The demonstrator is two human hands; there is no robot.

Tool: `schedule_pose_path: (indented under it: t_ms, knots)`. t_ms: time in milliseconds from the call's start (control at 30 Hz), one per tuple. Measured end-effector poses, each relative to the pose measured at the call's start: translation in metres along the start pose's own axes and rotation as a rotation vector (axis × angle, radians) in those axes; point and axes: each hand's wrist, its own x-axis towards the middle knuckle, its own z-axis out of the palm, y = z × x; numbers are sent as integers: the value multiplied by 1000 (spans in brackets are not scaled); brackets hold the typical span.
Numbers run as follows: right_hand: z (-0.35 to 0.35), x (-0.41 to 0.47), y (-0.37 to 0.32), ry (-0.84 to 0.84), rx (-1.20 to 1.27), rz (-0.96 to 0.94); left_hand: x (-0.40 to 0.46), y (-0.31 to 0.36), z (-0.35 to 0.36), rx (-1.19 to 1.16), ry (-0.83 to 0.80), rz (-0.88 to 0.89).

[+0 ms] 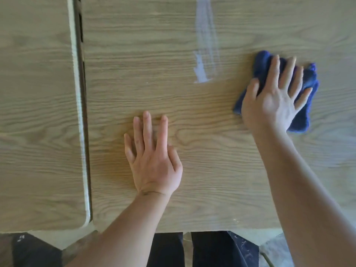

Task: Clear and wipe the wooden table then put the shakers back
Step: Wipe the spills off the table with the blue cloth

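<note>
Pressing flat, your right hand spreads straight fingers over the blue cloth; your left hand rests open-fingered on the counter.

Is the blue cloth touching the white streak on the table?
Apart. The head view shows bare wood between the blue cloth, under the right hand, and the white streak.
</note>
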Motion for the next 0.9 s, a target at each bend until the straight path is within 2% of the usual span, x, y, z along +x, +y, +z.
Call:
schedule_pose_path:
  t_ms: [67, 133, 233, 367, 433, 533, 667, 800, 900]
  knots:
    - [7, 0, -29, 22, 23, 85, 0, 0, -2, 10, -13, 3]
    - [16, -4, -62, 35, 28, 64, 0, 1, -3, 21, -19, 4]
    - [33, -18, -128, 15, 20, -125, 0, 4, -6, 33, -32, -3]
    - [52, -43, -215, -69, 68, -501, -1, 0, -3, 38, -10, 12]
    - [56, -50, -232, -143, 57, -675, -2, -2, 0, 65, 7, 25]
    - [53, -40, -217, -144, 110, -751, -1, 0, -3, 24, 17, 4]
    - [36, -8, -151, -34, 106, -622, 3, -1, -6, -7, -30, -19]
    - [11, 56, -46, 11, 32, -288, -2, -6, 2, -3, -7, 4]
    - [-4, 93, -22, -11, 30, -42, -2, -7, 8, -5, 25, -7]
